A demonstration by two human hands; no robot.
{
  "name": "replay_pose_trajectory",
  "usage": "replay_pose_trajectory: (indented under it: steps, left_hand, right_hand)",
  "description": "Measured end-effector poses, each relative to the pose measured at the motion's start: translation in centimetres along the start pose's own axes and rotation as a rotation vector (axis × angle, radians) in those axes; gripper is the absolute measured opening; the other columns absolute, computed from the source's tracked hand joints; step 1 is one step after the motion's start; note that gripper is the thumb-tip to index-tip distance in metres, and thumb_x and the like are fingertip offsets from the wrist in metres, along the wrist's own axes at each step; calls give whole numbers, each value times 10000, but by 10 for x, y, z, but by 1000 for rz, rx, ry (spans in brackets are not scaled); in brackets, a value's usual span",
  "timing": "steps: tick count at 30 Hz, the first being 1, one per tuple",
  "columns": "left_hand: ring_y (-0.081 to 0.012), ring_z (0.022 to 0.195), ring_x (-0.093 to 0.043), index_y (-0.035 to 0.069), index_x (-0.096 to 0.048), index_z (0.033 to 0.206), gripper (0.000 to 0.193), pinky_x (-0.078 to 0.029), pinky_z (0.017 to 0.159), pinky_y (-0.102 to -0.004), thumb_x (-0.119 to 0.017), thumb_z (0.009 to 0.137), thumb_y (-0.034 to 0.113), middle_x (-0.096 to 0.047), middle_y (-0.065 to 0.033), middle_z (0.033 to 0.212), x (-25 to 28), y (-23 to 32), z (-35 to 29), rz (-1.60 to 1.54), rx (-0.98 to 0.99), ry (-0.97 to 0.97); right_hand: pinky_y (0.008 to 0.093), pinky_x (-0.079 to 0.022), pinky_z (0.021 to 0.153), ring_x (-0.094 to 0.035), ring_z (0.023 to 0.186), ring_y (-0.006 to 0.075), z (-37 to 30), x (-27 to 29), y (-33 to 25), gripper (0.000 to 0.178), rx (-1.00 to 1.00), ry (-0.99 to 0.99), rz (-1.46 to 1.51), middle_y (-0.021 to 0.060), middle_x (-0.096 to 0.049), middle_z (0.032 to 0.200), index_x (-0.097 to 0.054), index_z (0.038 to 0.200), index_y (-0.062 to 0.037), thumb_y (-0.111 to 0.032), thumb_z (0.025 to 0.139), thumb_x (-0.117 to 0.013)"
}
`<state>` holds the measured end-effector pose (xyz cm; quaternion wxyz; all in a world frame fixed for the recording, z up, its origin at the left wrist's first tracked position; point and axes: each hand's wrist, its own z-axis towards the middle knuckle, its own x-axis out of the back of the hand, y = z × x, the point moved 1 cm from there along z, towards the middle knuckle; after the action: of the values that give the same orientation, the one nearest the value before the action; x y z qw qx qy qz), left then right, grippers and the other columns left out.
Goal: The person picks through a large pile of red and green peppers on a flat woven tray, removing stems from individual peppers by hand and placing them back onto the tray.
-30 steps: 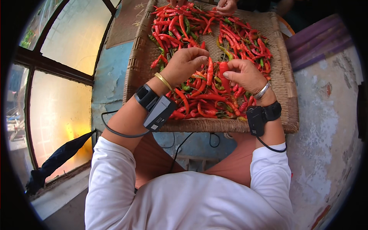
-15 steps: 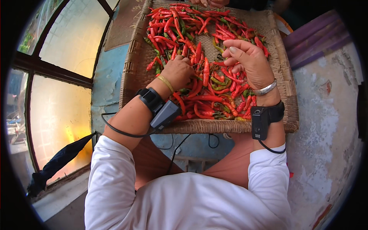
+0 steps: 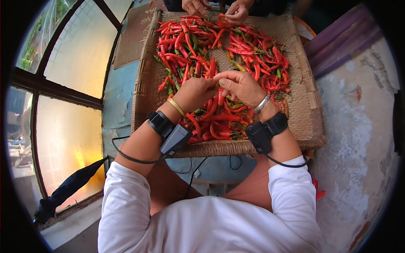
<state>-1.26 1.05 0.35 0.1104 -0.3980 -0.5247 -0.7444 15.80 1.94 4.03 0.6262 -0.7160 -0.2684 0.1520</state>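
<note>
Both my hands are over a woven tray (image 3: 307,109) that holds a spread of red chili peppers (image 3: 185,36), some of them green or yellowish. My left hand (image 3: 195,93), with a gold-coloured bangle, is closed, its fingertips pressed together. My right hand (image 3: 244,88), with a silver-coloured bangle, reaches in from the right, and its thumb and forefinger pinch close against the left fingertips. Whatever sits between the fingers is too small or hidden to make out. Red peppers lie just beyond and beneath the hands.
Across the tray, another person's hands (image 3: 237,12) work at the far edge among the peppers. A framed window (image 3: 67,139) stands at left, with a dark folded umbrella (image 3: 69,185) before it. A worn wall (image 3: 350,139) and purple cloth (image 3: 341,40) are at right.
My right hand has come down and left from its raised, spread pose to meet my left fingers. The other person's hands show more fully, and the view has shifted slightly.
</note>
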Motion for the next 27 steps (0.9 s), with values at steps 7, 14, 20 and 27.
replay_pose_trajectory:
  steps: [7,14,20,27]
  left_hand:
    - [-206,604,-606,4,-583,846,178,-456,551,-298,-624,757,153,-593,-126,653,1,10,-8,-112,7,-9]
    - [-267,850,-550,59,-598,899,295,-457,700,-365,-612,736,304,-586,-119,808,2,3,-8,445,79,120]
    - [-256,896,-540,84,-580,952,316,-455,726,-369,-614,710,285,-578,-113,911,-4,-13,-14,562,141,-46]
    - [-300,859,-555,83,-556,1029,378,-454,732,-392,-614,670,185,-560,-139,908,-6,-14,-11,426,116,-279]
  right_hand:
    - [223,-450,505,-567,540,88,5,-4,14,103,53,137,-232,45,-603,697,-601,842,-20,-92,773,-578]
    - [200,-460,456,-556,565,102,6,41,28,404,13,709,385,73,-563,784,-392,1180,25,-124,833,-532]
    - [266,-488,682,-560,844,151,14,7,51,506,-303,221,22,123,-560,982,-395,1225,18,-192,805,-585]
    - [289,-462,762,-548,929,188,14,-5,76,504,-231,183,-366,139,-555,1050,-436,1199,1,-197,771,-614]
